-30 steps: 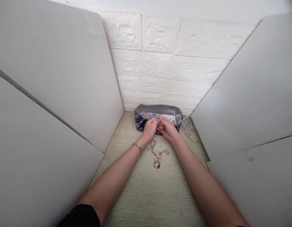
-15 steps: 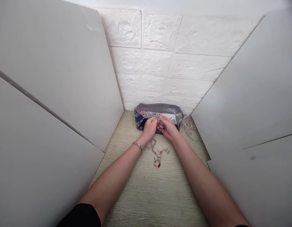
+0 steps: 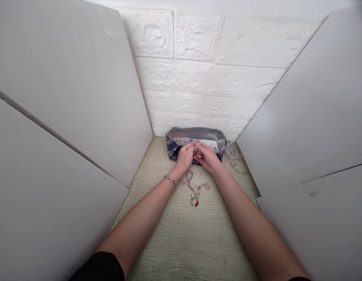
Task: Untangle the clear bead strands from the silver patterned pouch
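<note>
My left hand [image 3: 185, 157] is closed, its thumb and fingers pinched together at the front rim of a fabric box. From beneath it a strand of small beads [image 3: 193, 189], clear, pink, green and red, trails down onto the table. My right hand [image 3: 207, 157] meets it, thumb and index finger pinched and the other fingers curled. A small pale bit shows between the fingertips, too small to name. Behind the hands stands the open box [image 3: 172, 146], dark blue patterned outside and silvery inside. Loose beads [image 3: 181, 139] in several colours lie in its left part.
A heap of pale bead strands [image 3: 234, 155] lies right of the box. White panels [image 3: 110, 97] [image 3: 300, 117] rise on both sides, and a white brick-patterned wall [image 3: 192, 76] closes the back. The pale wood-grain tabletop [image 3: 181, 238] runs between them.
The view has shifted very slightly. Both hands stay together at the box rim, with only a small movement at the fingertips; the beads on the table lie as before.
</note>
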{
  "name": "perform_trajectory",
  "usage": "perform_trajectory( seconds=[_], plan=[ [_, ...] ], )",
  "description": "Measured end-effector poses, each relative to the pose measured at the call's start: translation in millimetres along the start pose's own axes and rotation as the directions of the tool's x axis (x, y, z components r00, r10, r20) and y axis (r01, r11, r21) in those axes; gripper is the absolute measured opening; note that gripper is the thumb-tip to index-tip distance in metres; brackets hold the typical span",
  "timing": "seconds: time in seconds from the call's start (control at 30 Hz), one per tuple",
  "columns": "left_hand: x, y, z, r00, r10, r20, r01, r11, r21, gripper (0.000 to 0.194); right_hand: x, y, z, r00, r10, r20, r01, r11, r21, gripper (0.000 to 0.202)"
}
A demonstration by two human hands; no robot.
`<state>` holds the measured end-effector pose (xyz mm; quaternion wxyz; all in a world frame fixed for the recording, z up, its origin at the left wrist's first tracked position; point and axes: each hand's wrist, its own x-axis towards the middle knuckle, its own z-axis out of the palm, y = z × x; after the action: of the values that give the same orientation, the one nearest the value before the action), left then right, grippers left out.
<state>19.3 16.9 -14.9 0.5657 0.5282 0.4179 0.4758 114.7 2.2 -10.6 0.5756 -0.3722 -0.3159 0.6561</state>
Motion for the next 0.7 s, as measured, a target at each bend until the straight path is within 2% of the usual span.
perform_trajectory(
  seconds=[0.27, 0.47, 0.7],
  plan=[
    [0.2, -1.2, 0.9, 0.999, 0.037, 0.002, -0.037, 0.997, 0.074, 0.017, 1.2, 1.0, -0.2, 1.0, -0.004, 0.011, 0.004, 1.0, 0.009, 0.019],
    [-0.5, -2.9, 0.9, 0.997, 0.069, 0.026, -0.072, 0.985, 0.158, 0.019, 0.8, 0.0, 1.3, 0.999, 0.001, -0.054, -0.002, 1.0, -0.011, 0.019],
    [0.2, -5.3, 0.7, 0.996, 0.082, 0.029, -0.086, 0.976, 0.198, 0.019, 2.9, 1.7, -0.4, 1.0, -0.009, -0.026, 0.009, 1.0, 0.007, 0.018]
  ],
)
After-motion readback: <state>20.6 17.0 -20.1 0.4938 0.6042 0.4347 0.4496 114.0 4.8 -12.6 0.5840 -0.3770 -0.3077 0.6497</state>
